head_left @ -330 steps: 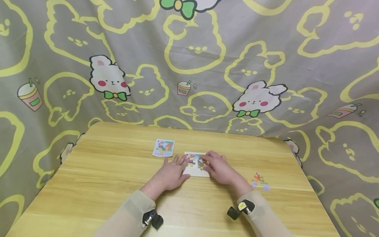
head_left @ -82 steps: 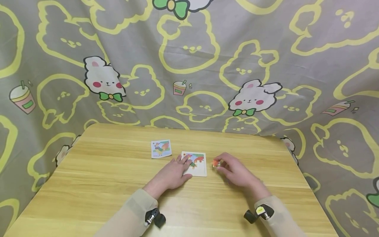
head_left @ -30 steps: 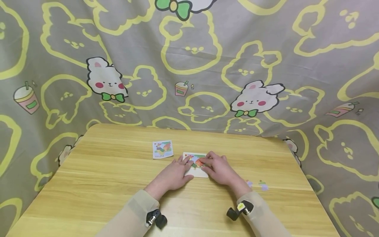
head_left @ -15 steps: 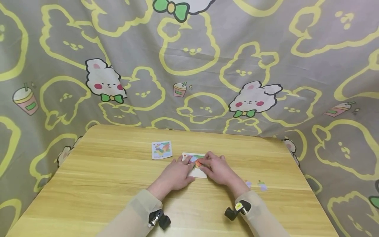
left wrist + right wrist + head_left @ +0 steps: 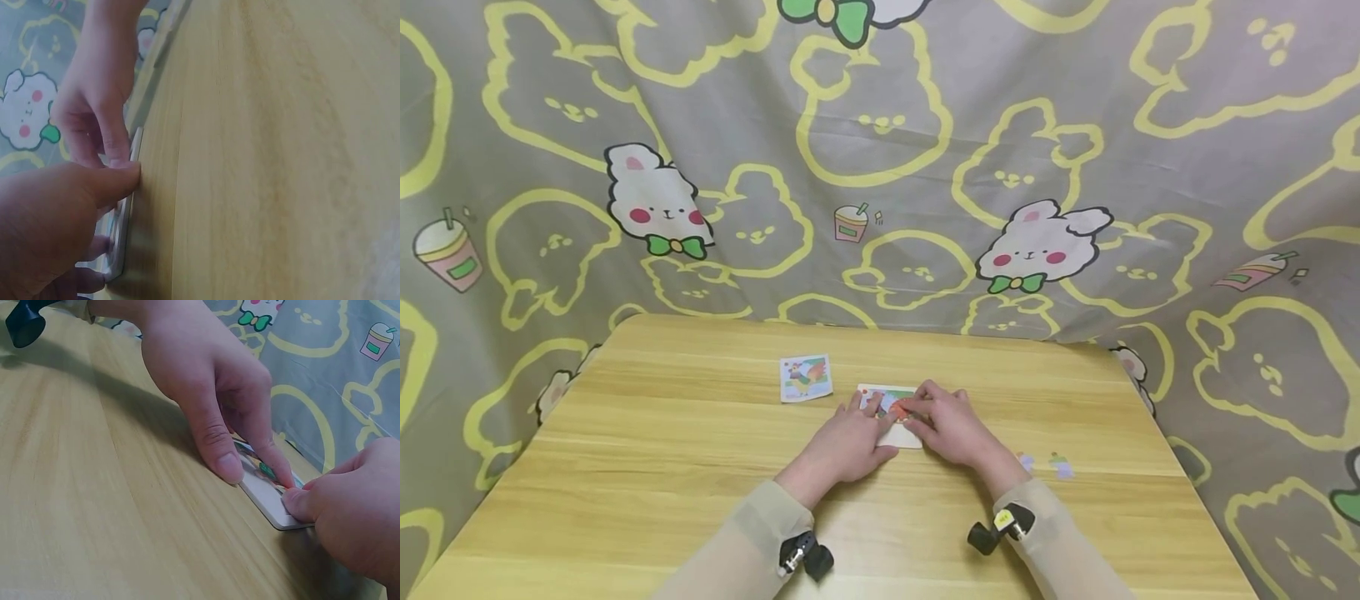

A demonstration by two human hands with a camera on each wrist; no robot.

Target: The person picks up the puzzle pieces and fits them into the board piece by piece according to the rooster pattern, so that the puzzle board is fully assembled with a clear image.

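A small white-edged puzzle board (image 5: 904, 438) with a colourful bird picture in its upper part lies between both hands; its lower strip is bare white. My left hand (image 5: 844, 442) rests on the board's left side, thumb at the near edge and index finger reaching to an orange-red puzzle piece (image 5: 898, 408). From the right, my right hand (image 5: 957, 428) pinches that piece with thumb and index finger at the picture's right side. In the right wrist view, the left thumb (image 5: 229, 466) touches the near edge and the right thumb (image 5: 296, 504) lies on the board (image 5: 270, 511). Fingers hide much of the picture.
A square picture card (image 5: 806, 379) showing a rooster lies left of the board. Two loose puzzle pieces, one purple-blue (image 5: 1026, 462) and one green and lilac (image 5: 1061, 465), lie by the right forearm. A patterned curtain (image 5: 917, 275) hangs behind the wooden table (image 5: 625, 467).
The right hand has brought an orange-red piece from the table onto the board, and fewer loose pieces lie at right. Over the last second both hands stay there, left index shifting toward the piece.
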